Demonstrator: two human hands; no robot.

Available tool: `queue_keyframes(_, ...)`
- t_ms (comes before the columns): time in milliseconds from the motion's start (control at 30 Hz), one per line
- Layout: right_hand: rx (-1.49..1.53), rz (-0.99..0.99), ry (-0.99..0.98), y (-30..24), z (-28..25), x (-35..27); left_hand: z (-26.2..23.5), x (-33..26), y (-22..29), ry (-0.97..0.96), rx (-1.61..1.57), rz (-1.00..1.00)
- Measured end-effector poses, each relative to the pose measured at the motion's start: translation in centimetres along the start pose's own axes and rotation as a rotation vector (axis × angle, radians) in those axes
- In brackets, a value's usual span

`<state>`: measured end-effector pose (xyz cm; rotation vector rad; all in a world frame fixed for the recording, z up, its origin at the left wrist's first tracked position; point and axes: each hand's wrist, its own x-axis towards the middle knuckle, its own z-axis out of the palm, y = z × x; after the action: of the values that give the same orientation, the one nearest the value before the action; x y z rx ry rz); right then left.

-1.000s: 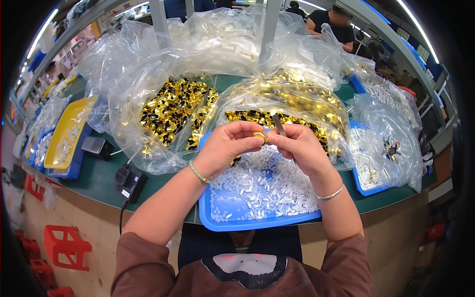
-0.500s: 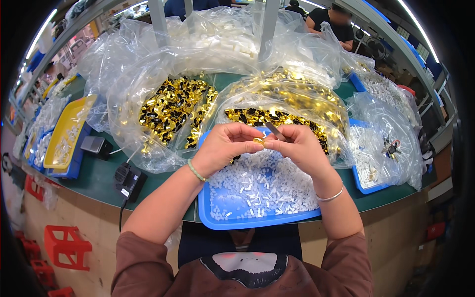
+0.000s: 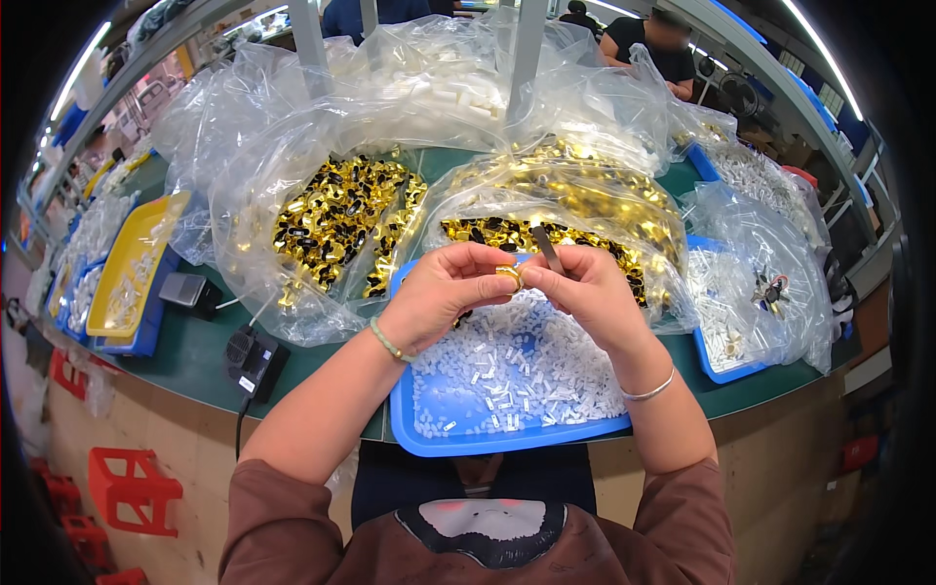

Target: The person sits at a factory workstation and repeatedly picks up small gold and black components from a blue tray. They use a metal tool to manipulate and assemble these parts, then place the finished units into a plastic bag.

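Over a blue tray (image 3: 414,445), my two hands meet at chest height. Between its thumb and forefinger my left hand (image 3: 439,295) pinches a small shiny gold piece (image 3: 509,274). My right hand (image 3: 593,292) is closed on a narrow, flat, dark metal tool (image 3: 547,248), which sticks up from between the fingers; its lower end is hidden. The right thumb and fingertips touch or nearly touch the gold piece. Many small white and clear plastic pieces (image 3: 507,390) lie in the tray below.
Clear bags with gold-and-black pieces (image 3: 336,214) lie open behind the tray. A yellow tray (image 3: 100,310) and a black adapter (image 3: 255,359) are at left. Another blue tray (image 3: 717,372) stands at right. Metal posts (image 3: 527,63) rise behind; a person (image 3: 663,54) sits beyond.
The dark tool has swung to a more upright angle in my right hand. The gold piece has turned slightly between my fingertips. Both hands stay in nearly the same place.
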<state>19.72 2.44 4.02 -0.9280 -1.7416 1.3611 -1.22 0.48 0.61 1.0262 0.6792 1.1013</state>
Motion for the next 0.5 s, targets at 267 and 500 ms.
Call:
queue_keyframes(267,-0.070,-0.117,0.123,0.1,1.2,-0.2,0.0,0.1,0.0,-0.003,-0.097,-0.025)
queue_keyframes(500,-0.124,-0.191,0.062,0.6,0.5,-0.1,-0.3,0.0,-0.1,-0.047,-0.091,-0.024)
